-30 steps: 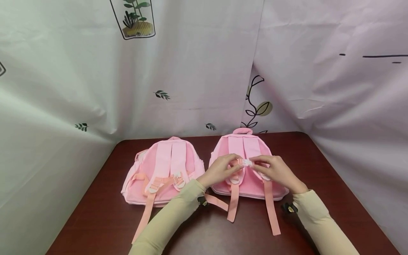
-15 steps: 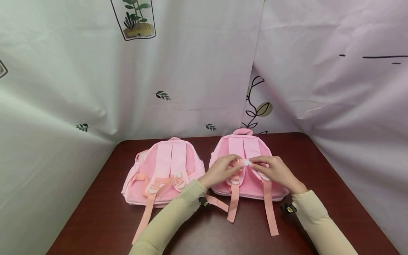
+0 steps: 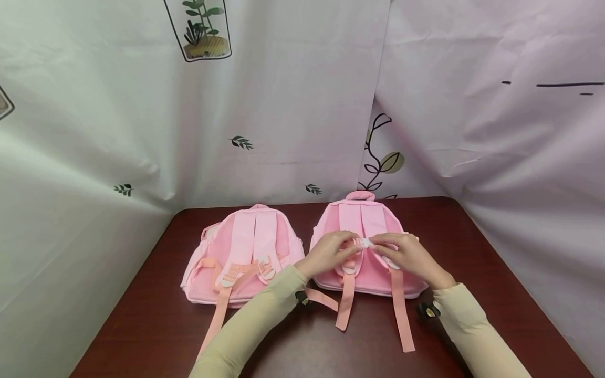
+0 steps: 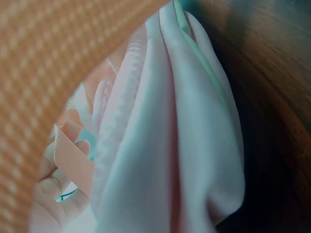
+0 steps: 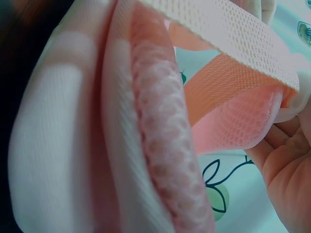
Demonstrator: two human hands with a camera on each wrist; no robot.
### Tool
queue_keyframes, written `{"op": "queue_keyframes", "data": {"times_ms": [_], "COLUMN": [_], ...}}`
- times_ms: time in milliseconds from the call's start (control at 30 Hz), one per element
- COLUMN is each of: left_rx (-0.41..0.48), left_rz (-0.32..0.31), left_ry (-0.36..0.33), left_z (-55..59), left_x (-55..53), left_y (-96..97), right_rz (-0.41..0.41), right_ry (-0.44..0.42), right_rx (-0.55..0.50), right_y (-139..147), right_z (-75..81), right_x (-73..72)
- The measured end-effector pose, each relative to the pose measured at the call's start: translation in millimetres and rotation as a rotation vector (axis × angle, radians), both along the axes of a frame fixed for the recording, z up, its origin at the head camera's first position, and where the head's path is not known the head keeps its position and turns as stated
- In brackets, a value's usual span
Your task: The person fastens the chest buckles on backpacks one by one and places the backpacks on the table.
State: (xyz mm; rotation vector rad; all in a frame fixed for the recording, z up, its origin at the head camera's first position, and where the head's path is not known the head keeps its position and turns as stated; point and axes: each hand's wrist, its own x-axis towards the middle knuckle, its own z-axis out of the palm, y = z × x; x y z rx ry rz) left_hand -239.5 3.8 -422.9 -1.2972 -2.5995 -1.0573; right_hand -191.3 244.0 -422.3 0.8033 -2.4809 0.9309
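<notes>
Two pink backpacks stand side by side with their strap sides facing me. At the right backpack [image 3: 326, 223], my left hand [image 3: 327, 255] and right hand [image 3: 407, 253] meet in front of the shoulder straps. Between their fingertips is a small white buckle [image 3: 365, 242] with peach webbing at its left side. Both hands pinch it, one from each side. Two peach webbing tails hang down onto the table, the right tail [image 3: 400, 317] being longer. The left wrist view shows the bag's pale side [image 4: 146, 160]; the right wrist view shows a padded strap [image 5: 238, 121] and peach webbing [image 5: 218, 82].
To the left stands the other pink backpack [image 3: 243, 233], a peach strap [image 3: 240, 269] across its front and a loose tail [image 3: 215, 323] toward the front. Both bags rest on a dark red-brown table [image 3: 156, 294]. A white patterned cloth [image 3: 293, 105] hangs behind.
Both hands stay at the white buckle with hardly any movement. The right backpack's right webbing tail swings slightly. The whole head view shifts very slightly.
</notes>
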Motion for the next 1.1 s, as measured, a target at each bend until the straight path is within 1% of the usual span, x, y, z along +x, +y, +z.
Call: {"op": "queue_keyframes", "data": {"times_ms": [200, 333, 767, 967, 1100], "left_rx": [-0.062, -0.087, -0.066, -0.059, -0.059], "left_rz": [-0.007, -0.011, -0.015, -0.010, 0.002], "left_ry": [0.032, 0.045, 0.030, 0.031, 0.026], "left_z": [4.9, 6.3, 7.4, 6.9, 4.5], "left_x": [-0.1, -0.6, -1.4, -1.4, -0.9], "left_y": [-0.1, -0.1, 0.5, 2.3, 3.9], "right_rz": [0.036, 0.052, 0.055, 0.055, 0.051], "right_ry": [-0.013, -0.030, -0.049, -0.019, 0.000], "right_rx": [-0.004, -0.012, -0.051, -0.060, -0.055], "right_y": [-0.2, -1.0, -2.8, -4.6, -5.6], "right_z": [-0.6, -1.7, -3.0, -2.8, -3.5], "right_x": [-0.2, -0.3, -0.5, -0.4, 0.0]}}
